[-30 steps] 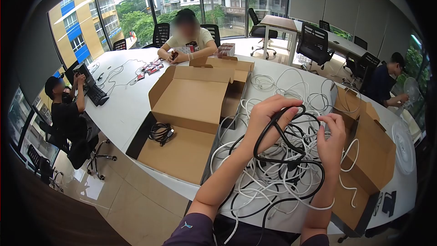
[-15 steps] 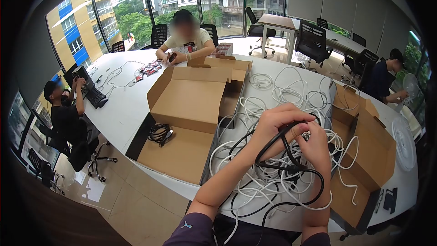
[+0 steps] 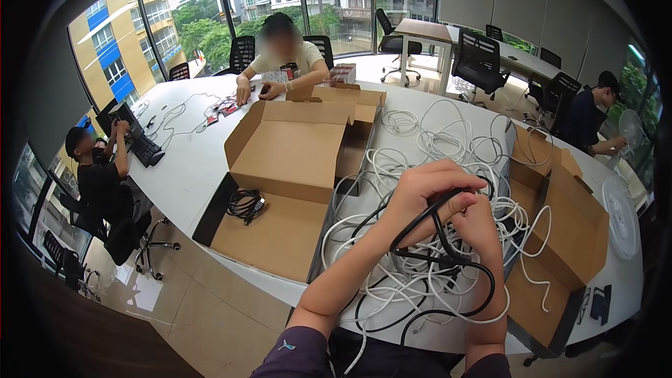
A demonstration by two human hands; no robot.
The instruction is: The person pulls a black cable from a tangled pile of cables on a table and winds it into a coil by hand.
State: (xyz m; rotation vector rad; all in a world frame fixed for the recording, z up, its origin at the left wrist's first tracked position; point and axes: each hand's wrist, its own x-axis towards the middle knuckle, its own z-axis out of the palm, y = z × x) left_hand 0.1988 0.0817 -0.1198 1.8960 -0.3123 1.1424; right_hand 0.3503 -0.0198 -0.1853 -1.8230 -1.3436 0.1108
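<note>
A loop of black cable runs through my left hand, whose fingers are wrapped round it. Close beside it, my right hand is closed on the same cable, its fingertips partly hidden behind the left thumb. From there the cable hangs in a wide curve past my right wrist towards the table's front edge. Below both hands spreads a tangle of white cables with some black ones mixed in. A tied bundle of black cable lies in the open cardboard box to the left.
Another open cardboard box stands right of the tangle, with a white cable end hanging in it. Coiled white cables lie farther back on the white table. People work across the table, at the left by a keyboard, and at the far right.
My right hand has turned and drawn slightly closer to my left, and the black loop has shifted a little. The person across has reached one hand towards the red packets.
</note>
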